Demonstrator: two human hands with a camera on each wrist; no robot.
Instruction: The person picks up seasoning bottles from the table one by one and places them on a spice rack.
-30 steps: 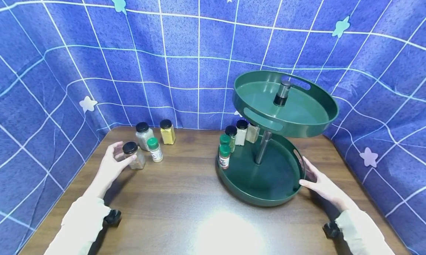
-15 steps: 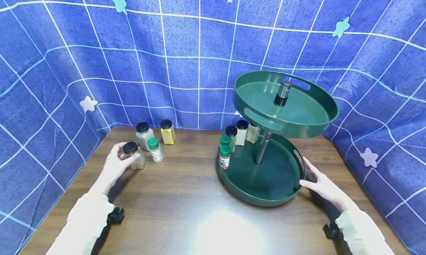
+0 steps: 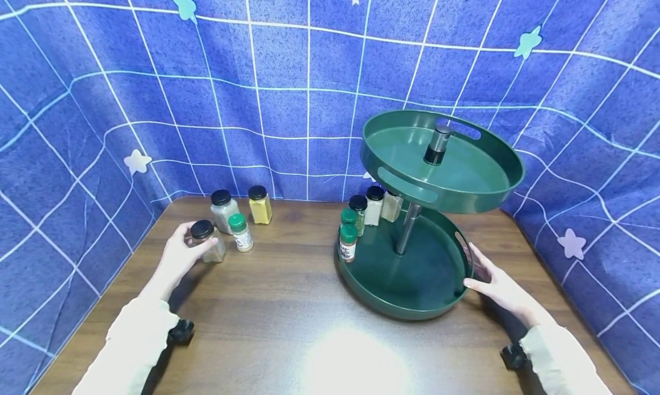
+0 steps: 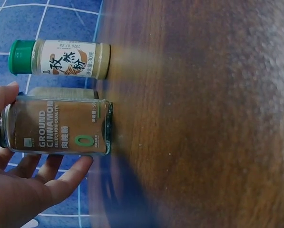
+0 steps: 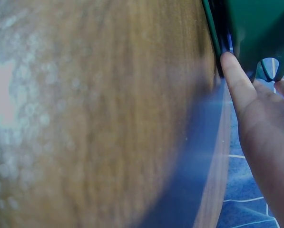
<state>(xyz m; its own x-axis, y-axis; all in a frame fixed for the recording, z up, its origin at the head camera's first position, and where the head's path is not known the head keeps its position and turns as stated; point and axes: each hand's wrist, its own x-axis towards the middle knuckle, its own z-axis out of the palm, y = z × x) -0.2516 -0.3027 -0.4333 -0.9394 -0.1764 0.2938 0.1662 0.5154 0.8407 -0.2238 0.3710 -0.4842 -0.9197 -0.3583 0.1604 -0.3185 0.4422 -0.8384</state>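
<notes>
At the left of the table, my left hand (image 3: 177,254) holds a glass jar of ground cinnamon (image 4: 61,126) with a black lid, thumb on one side and fingers on the other. Beside it stands a green-capped shaker (image 3: 240,233) with a white label. Behind are a black-lidded jar of pale contents (image 3: 224,212) and a jar of yellow powder (image 3: 260,206). My right hand (image 3: 495,280) touches the right rim of the lower tray of a green two-tier stand (image 3: 412,292), with extended thumb and fingers near the handle slot.
Several jars and shakers stand along the lower tray's left and back, among them a red-brown shaker (image 3: 348,245) with a green cap. The upper tray (image 3: 464,160) overhangs them on a metal post (image 3: 408,229). Blue patterned cloth (image 3: 309,97) surrounds the wooden table (image 3: 278,309).
My left hand has moved slightly right and closed around the cinnamon jar, which stays in place. My right hand and the stand have not moved.
</notes>
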